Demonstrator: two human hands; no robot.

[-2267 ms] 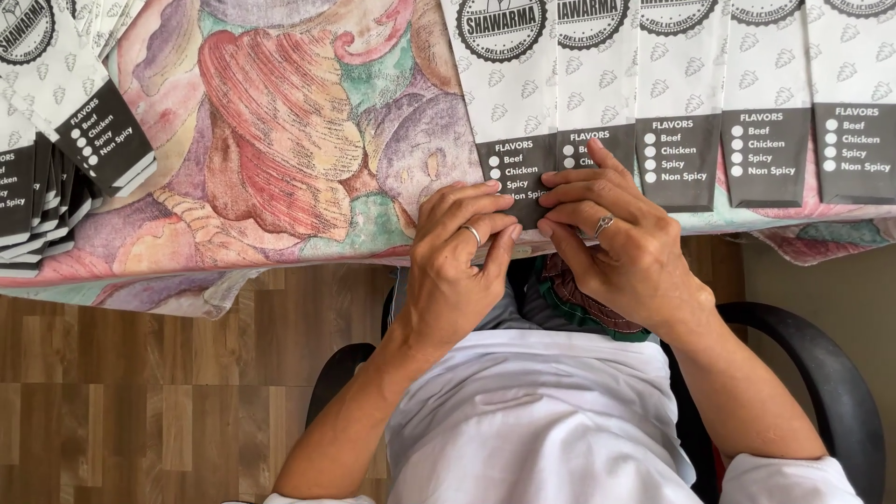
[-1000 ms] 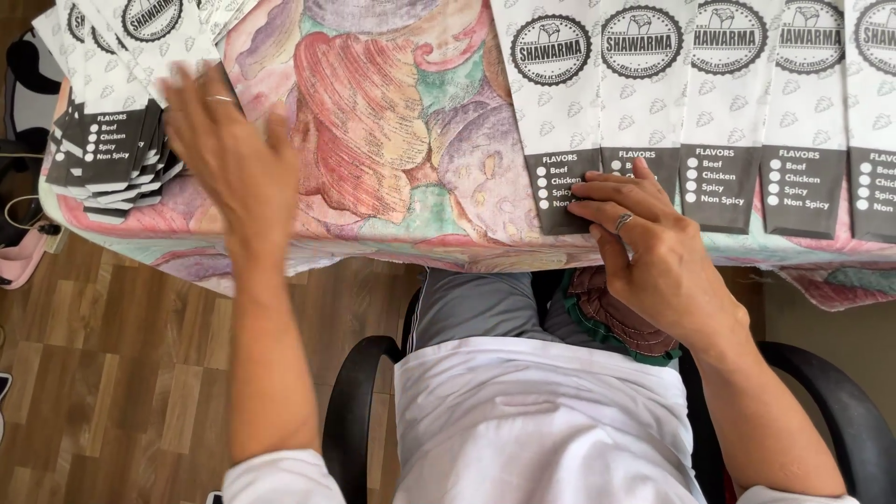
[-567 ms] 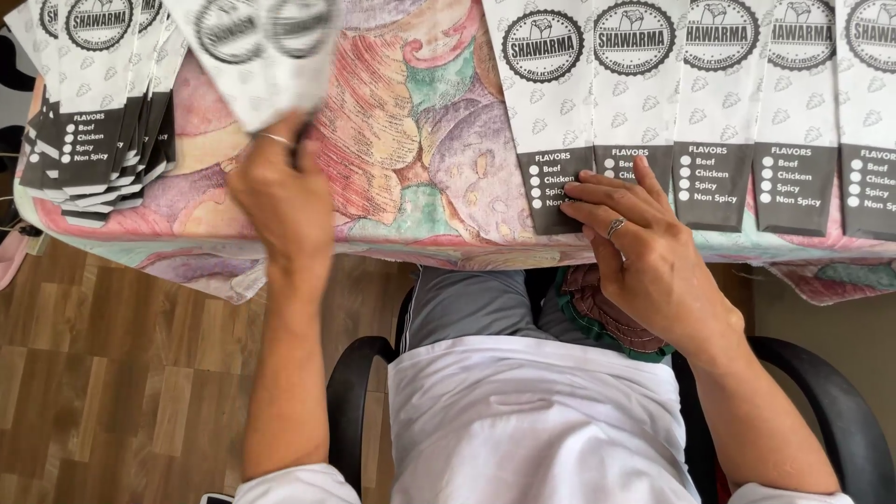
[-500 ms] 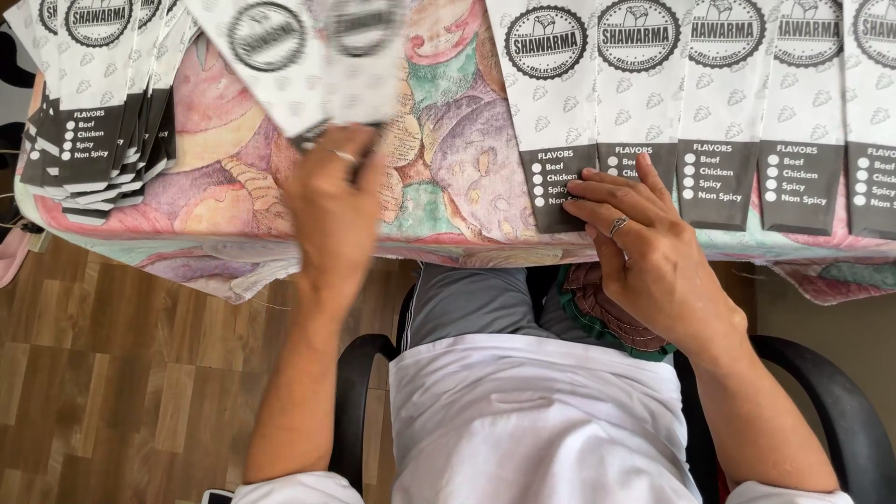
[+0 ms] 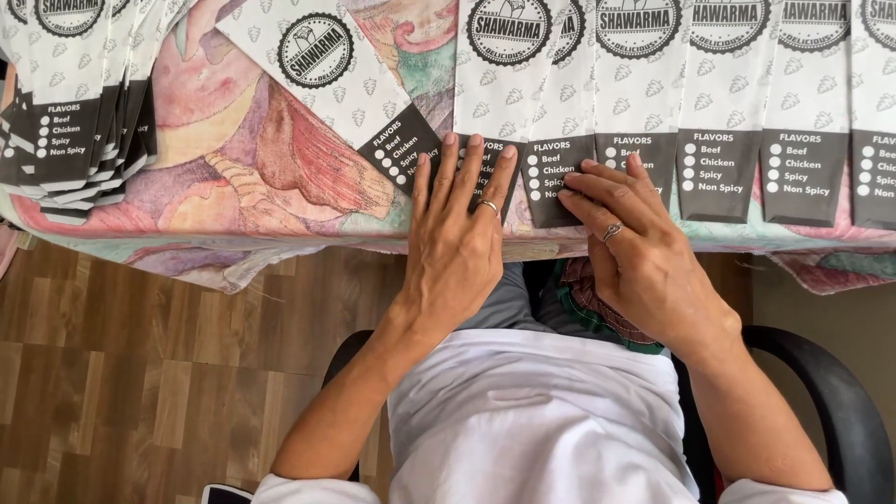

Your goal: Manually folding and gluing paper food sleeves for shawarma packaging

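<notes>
The left hand (image 5: 457, 247) is lying open, its fingers flat on a tilted white paper sleeve with a black lower panel (image 5: 350, 103). The right hand (image 5: 635, 257) is pressing open on the next sleeve (image 5: 509, 103) just beside it. More sleeves (image 5: 728, 103) are lining the bench (image 5: 233, 177) rightward; a stack (image 5: 70, 103) is lying far left.

Wood-plank floor (image 5: 140, 373), black chair (image 5: 831, 411), patterned tablecloth (image 5: 243, 159).

left hand (image 5: 457, 247) flat, right hand (image 5: 635, 257) flat
</notes>
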